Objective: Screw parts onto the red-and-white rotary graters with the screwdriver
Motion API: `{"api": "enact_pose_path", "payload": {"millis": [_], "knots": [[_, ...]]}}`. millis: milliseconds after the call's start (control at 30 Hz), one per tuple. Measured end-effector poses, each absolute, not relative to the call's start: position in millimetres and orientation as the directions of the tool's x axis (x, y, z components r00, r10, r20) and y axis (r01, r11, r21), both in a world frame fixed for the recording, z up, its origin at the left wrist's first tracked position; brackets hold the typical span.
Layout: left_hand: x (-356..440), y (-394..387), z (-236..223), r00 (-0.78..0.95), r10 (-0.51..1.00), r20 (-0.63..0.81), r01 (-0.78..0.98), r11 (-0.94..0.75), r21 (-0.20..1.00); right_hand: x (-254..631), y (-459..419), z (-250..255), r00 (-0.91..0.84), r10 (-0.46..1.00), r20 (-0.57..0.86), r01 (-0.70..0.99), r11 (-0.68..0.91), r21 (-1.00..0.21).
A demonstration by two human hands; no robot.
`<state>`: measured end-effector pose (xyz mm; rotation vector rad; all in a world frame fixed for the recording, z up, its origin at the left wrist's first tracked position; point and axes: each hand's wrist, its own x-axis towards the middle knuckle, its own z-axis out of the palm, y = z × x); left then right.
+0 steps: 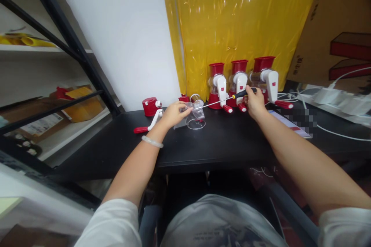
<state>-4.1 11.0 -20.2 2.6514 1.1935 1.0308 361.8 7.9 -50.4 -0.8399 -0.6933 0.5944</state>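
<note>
R grip [255,102] closed round screwdriver [240,94] handle; L grip [175,114] pinches clear plastic body [198,112] at surface [203,150], approx. centre. Step, prob.: screw work on body; tip seating unclear. Next move calls for steady L hold, shaft in line. Both arms reach fwd, R forearm angled inward. Assembled grinders [222,85] to R; loose crank [155,120] to L.

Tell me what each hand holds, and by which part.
Right hand: a screwdriver, by its handle. Left hand: a clear plastic part, exact grip spot unclear.
</note>
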Motion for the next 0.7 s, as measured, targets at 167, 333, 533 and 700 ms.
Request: {"api": "enact_pose_path", "payload": {"millis": [167,333,533,700], "knots": [[-3.9,10.1,-20.1,0.473,0.682,0.558,0.649,-0.698,0.303,357.2,7.1,-45.8,0.645,0.727,0.237,-0.266,0.504,-0.822],[-3.5,9.1,-19.3,0.478,0.676,0.561,0.649,-0.702,0.292,355.9,4.4,-41.4,0.624,0.755,0.199,-0.341,0.493,-0.8],[-4.3,10.4,-20.7,0.473,0.687,0.552,0.648,-0.696,0.31,359.8,9.3,-49.7,0.673,0.694,0.258,-0.212,0.514,-0.831],[-4.3,9.6,-20.9,0.469,0.692,0.549,0.648,-0.692,0.319,359.1,9.7,-52.2,0.684,0.664,0.302,-0.16,0.54,-0.826]]}}
